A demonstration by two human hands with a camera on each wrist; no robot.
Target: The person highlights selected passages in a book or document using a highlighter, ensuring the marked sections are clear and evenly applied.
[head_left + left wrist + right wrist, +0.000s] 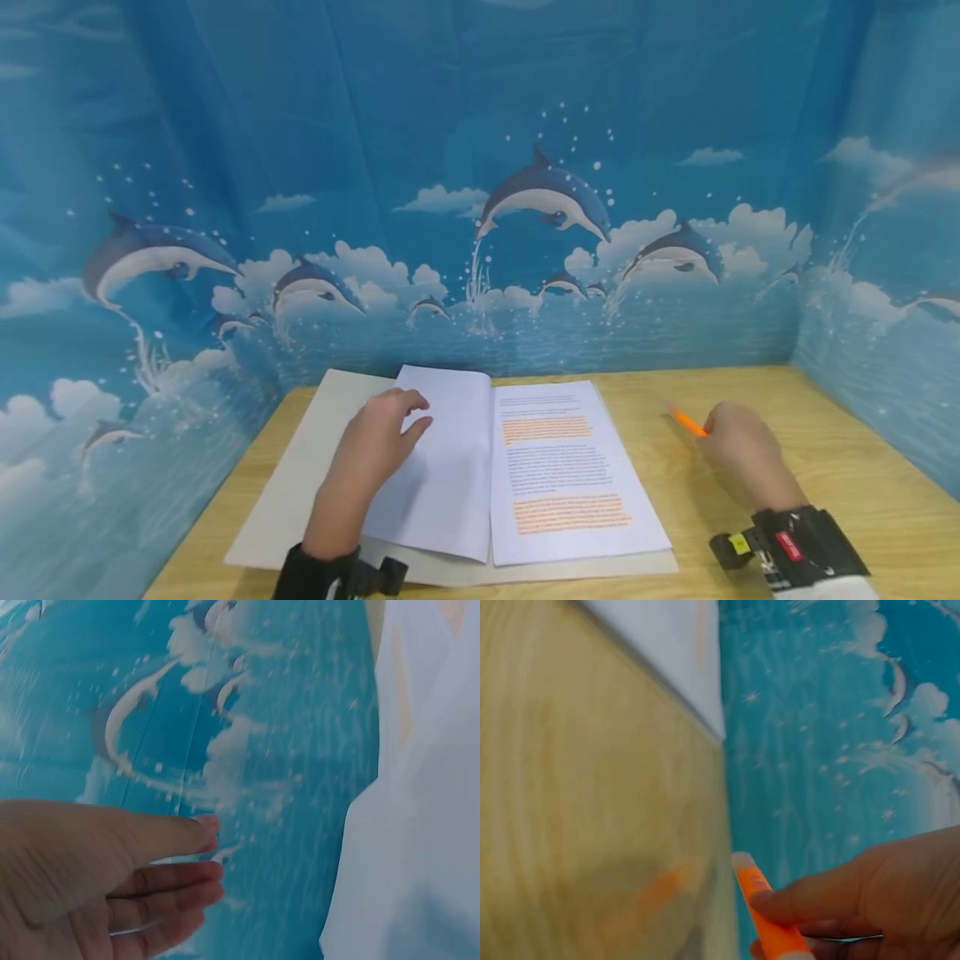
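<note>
An orange highlighter [687, 421] is pinched between the thumb and fingers of my right hand [742, 450], to the right of the papers. Its pale end [742, 859] points away from the hand in the right wrist view. My left hand [381, 435] hovers over the blank left page [450, 467], thumb and fingers apart and holding nothing. The printed right page [558, 479] carries two blocks of lines marked in orange. Both pages belong to an opened booklet with a pale cover [288, 492] showing beneath them.
The booklet lies on a light wooden table [847, 475], whose surface extends to the right. A blue curtain [420, 108] printed with dolphins and clouds hangs behind the table and along its sides. Each wrist wears a black strap [810, 542] with a small device.
</note>
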